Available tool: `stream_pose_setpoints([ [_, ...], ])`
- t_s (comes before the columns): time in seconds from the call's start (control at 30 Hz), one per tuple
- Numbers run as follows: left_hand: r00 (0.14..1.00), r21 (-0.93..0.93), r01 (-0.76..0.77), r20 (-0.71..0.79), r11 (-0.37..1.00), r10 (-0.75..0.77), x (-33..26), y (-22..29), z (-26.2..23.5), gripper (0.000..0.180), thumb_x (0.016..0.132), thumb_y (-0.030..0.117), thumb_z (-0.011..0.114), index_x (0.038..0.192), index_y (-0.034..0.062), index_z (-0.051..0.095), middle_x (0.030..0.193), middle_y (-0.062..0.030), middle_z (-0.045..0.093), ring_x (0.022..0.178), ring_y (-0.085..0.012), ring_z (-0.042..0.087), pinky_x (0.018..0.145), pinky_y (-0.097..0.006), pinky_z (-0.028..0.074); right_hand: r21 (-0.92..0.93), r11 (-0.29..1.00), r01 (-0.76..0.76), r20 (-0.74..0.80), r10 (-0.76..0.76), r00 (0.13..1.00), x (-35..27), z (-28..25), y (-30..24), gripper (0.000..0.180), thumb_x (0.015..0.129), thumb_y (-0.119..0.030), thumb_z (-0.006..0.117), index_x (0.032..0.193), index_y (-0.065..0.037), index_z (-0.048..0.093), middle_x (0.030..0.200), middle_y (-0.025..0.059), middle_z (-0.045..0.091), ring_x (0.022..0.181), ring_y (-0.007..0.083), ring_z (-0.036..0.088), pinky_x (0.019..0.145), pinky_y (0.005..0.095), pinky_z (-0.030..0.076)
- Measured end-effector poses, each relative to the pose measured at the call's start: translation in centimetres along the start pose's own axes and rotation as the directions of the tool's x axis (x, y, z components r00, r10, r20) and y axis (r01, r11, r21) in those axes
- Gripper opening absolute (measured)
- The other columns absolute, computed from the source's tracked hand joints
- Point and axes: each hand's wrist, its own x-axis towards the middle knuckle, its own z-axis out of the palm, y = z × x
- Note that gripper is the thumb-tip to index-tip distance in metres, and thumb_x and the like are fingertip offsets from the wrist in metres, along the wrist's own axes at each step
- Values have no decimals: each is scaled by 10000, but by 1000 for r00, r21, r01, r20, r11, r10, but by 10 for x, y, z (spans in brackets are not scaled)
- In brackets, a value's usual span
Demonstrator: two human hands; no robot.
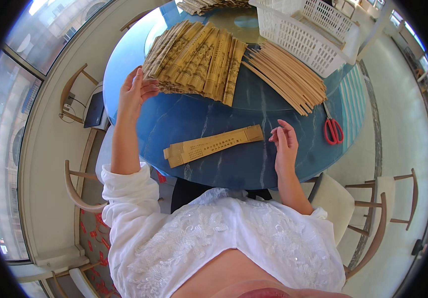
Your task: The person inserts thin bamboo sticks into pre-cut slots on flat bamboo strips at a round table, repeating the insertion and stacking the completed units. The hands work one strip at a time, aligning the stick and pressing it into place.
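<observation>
A flat brown paper sleeve [215, 145], printed with dark writing, lies slightly aslant on the blue marbled table in front of me. Beyond it spreads a layered pile of yellow-brown printed sleeves [196, 59]. My left hand [137, 91] is at the left edge of this pile, fingers stretched out and apart; whether they touch it I cannot tell. Just past the right end of the single sleeve hovers my right hand [284, 141], its fingers loosely bent and apart, with nothing in them. A bundle of thin wooden sticks [287, 74] lies right of the pile.
Red-handled scissors [333, 130] lie near the right rim of the round table [149, 144]. A white plastic basket [306, 42] stands at the far right. More sleeves [211, 5] lie at the far edge. Chairs [336, 201] stand around, and a dark laptop-like object [94, 110] sits at left.
</observation>
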Motion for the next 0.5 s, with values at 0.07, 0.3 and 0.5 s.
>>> stream_pose_setpoints([
  [0.07, 993, 128, -100, 68, 987, 92, -21, -13, 3, 478, 991, 342, 572, 1338, 21, 506, 909, -137, 695, 720, -189, 683, 658, -327, 577, -10, 1000, 2, 0, -2, 1000, 0, 0, -1, 242, 985, -87, 540, 1213, -16, 582, 878, 35, 611, 744, 77, 549, 703, 218, 474],
  [0.3, 765, 600, -629, 592, 494, 254, -147, -69, 52, 295, 831, 188, 734, 1091, 57, 687, 1163, -83, 643, 1148, -290, 560, 944, -402, 455, -135, 990, 43, 81, -32, 996, 3, 0, 2, 244, 968, -77, 566, 1200, -5, 587, 881, 34, 619, 754, 71, 547, 700, 209, 462],
  [0.5, 807, 720, -589, 509, 366, 298, -166, -89, 51, 450, 793, 237, 747, 1192, 72, 619, 1263, -79, 599, 1237, -312, 496, 1055, -449, 380, -524, 829, 198, 279, -52, 959, -2, -8, 5, 245, 878, -75, 690, 1121, -60, 657, 941, 22, 653, 814, 72, 583, 706, 228, 501],
])
